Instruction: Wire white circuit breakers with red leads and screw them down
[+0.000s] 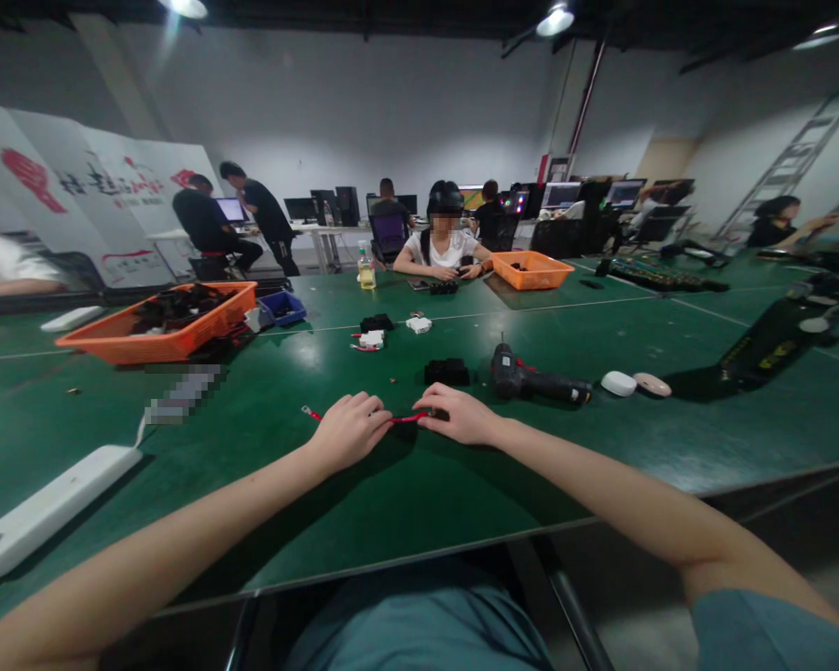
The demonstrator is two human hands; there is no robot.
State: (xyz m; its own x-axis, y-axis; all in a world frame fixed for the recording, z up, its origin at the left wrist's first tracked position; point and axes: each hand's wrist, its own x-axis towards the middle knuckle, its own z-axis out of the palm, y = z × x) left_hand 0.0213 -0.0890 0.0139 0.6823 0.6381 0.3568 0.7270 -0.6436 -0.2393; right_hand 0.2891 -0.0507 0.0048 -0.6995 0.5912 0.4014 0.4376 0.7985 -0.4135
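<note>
We pinch the wire (409,419), left hand (351,429) at nine o'clock, right hand (458,416) at three; probably light, springy, best held near its ends.

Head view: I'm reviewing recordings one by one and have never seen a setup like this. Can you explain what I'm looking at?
There is no machine here: a person works with two bare hands. The single picture comes from a camera worn on that person's head, looking forward and down. The left hand holds a red wire, whose metal tip sticks out to its left; the right hand is at the other end, though its grip is hard to make out. On the green table lie a black block and a power drill, small white parts farther off, and, to the left, an orange basket of dark items and a long white bar. A co-worker sits across.
</note>
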